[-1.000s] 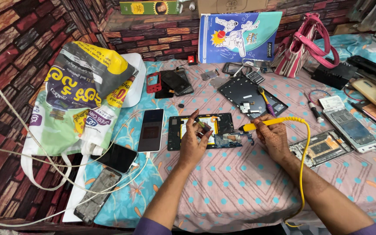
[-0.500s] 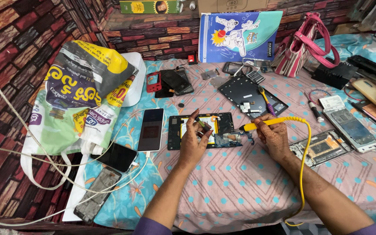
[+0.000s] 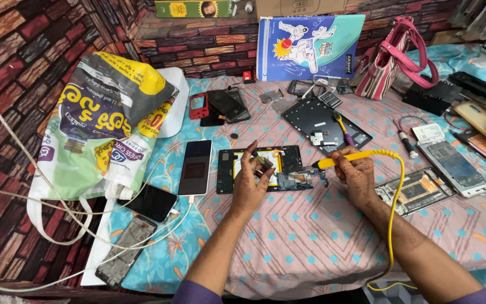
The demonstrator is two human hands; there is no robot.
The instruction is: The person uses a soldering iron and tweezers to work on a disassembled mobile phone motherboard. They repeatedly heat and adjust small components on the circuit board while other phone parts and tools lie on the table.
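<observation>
My left hand (image 3: 250,183) is raised on a forearm reaching in from the lower edge, palm turned toward the right, fingers (image 3: 252,155) extended upward, thumb and forefinger pinched together. My right hand (image 3: 356,174) lies opposite, knuckles up, fingers curled closed in a pen-style grip, its forearm running off toward the lower right corner.

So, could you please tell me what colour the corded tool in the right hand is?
Yellow, cord included; the soldering iron shows clearly in the head view.

Right hand (image 3: 356,179) slightly nearer phone (image 3: 265,168)
</observation>
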